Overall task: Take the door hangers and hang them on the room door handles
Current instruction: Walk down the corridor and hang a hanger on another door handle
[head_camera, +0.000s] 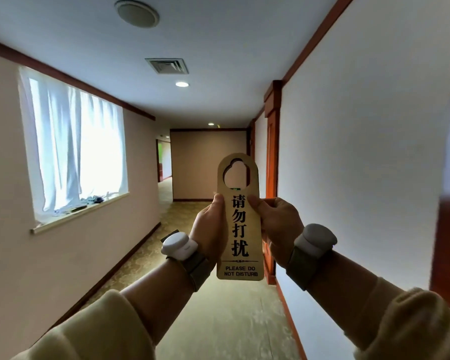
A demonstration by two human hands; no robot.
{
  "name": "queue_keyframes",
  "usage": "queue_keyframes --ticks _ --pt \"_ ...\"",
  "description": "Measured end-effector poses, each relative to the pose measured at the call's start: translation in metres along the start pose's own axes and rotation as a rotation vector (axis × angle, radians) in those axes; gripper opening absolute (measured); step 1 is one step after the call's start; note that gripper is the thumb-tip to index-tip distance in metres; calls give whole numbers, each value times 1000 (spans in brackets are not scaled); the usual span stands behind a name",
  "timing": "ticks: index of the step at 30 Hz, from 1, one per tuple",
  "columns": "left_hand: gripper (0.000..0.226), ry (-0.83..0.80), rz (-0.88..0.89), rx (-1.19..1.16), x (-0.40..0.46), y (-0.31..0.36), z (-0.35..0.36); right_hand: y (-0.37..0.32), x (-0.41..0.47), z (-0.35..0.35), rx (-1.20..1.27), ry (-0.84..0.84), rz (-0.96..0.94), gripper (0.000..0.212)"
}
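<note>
Carpeted corridor runs ahead, with an orange door frame [272,141] beyond my fingertips. I hold the door hanger [239,219] upright, left hand [208,227] and right hand [278,224] pinching its edges, thumbs in front. No handle is visible; next I judge I must reach a door.

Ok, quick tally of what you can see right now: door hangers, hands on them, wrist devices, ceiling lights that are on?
Door hanger: 1, or more if stacked behind
Hands gripping it: 2, left hand, right hand
Wrist devices: 2
Lit ceiling lights: 2
Total: 7
</note>
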State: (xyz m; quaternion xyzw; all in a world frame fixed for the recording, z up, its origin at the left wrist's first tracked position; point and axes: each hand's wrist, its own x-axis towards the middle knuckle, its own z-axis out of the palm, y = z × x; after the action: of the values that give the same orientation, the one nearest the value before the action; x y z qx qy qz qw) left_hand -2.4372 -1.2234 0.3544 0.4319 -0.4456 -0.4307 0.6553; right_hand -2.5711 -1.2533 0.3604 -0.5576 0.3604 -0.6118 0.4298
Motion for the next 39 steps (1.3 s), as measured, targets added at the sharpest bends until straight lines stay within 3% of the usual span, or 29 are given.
queue_keyframes --ticks 13,17,24,29,31,35,39 --pt "45 158 25 24 266 -62 -52 143 257 98 102 -116 30 29" --pt "49 183 -7 12 354 -85 -77 182 328 132 121 -174 66 48" --pt "53 189 -16 18 503 -135 -122 265 450 188 96 -198 77 61" --pt "45 153 -30 29 646 -172 -166 334 568 247 59 -152 57 81" --pt "45 124 -54 26 700 -179 -180 351 611 267 49 -101 65 76" --pt "50 128 -91 34 816 -187 -205 391 712 314 24 -6 34 36" --pt "59 132 -110 30 914 -208 -217 434 802 344 10 38 53 27"
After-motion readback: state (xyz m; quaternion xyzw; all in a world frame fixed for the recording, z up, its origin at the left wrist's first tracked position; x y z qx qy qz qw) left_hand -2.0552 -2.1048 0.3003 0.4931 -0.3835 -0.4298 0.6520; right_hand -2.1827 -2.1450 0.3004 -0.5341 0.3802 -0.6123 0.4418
